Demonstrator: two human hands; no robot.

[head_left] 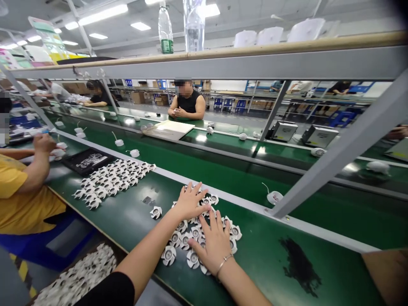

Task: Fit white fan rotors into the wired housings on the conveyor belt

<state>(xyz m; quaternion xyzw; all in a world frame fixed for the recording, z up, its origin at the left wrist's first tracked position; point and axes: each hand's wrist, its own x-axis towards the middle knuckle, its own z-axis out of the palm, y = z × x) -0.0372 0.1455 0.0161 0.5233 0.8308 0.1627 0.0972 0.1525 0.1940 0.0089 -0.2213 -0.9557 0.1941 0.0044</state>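
My left hand point(191, 202) lies flat with spread fingers on the far edge of a loose cluster of white plastic petal-shaped parts point(191, 238), each with a round metal centre. My right hand point(215, 242), a thin bracelet at its wrist, rests palm down on the same cluster, fingers apart. Neither hand grips anything. One part point(156, 212) lies apart to the left of the cluster. Some parts are hidden under my palms. A larger spread of the same parts point(111, 182) covers the green conveyor belt point(270, 242) farther left.
A co-worker in a yellow shirt point(22, 199) sits at the left, with a hand point(44, 142) near a black framed tray point(87, 161). A bin of white parts point(76, 276) stands below the belt edge. A grey metal rail point(318, 63) and slanted struts span the belt.
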